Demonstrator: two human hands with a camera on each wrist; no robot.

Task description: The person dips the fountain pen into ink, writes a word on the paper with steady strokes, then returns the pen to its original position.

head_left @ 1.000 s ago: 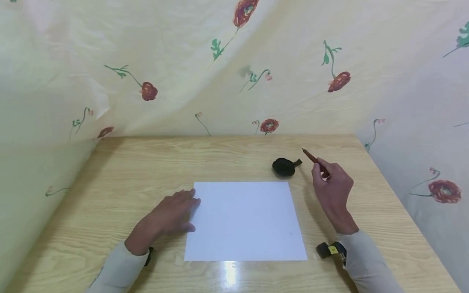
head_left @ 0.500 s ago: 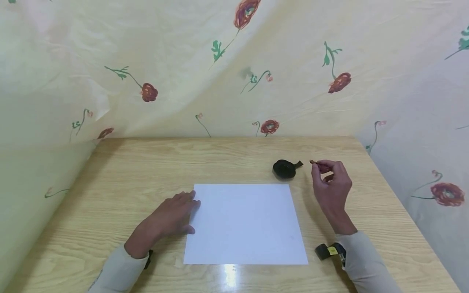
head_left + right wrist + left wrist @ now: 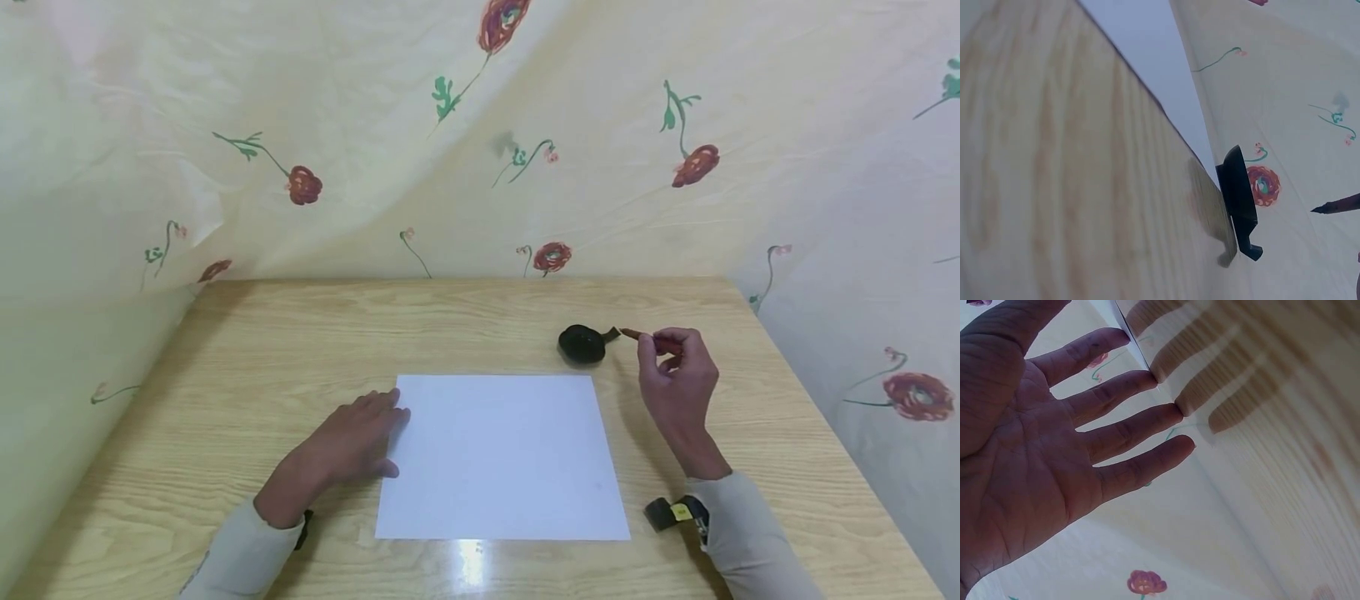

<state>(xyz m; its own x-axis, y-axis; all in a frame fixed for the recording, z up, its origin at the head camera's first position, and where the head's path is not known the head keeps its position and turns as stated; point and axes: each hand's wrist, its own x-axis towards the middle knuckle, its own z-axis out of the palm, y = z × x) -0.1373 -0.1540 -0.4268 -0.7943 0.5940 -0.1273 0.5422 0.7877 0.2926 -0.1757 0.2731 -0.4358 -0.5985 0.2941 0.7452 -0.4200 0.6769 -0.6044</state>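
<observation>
One sheet of white paper (image 3: 501, 454) lies flat on the wooden table (image 3: 247, 350), its near edge close to the table's near edge, its far edge just short of a single small black dish (image 3: 582, 343). Wide bare wood runs to the left of the sheet and across the far strip up to the floral cloth (image 3: 375, 125) that hangs behind and along both sides of the table. To the right of the sheet there is a narrower band of bare wood before the table's right edge.

The left hand (image 3: 345, 446) lies flat with straight, spread fingers (image 3: 1129, 428) on the table, the fingertips at the left edge of the sheet; it holds nothing. In the left wrist view the fingertips meet the surface right at that paper edge.

The right hand (image 3: 678, 387) is raised just right of the sheet's far right corner and pinches one reddish-brown brush (image 3: 651, 339) between thumb and curled fingers. The brush lies nearly level, its dark tip pointing left and standing just beside the short spout of the dish (image 3: 1240, 200), not in it. The right wrist view shows the tip (image 3: 1335, 206) in the air, apart from the dish.

Counted: one sheet, one dish, one brush, two hands.
</observation>
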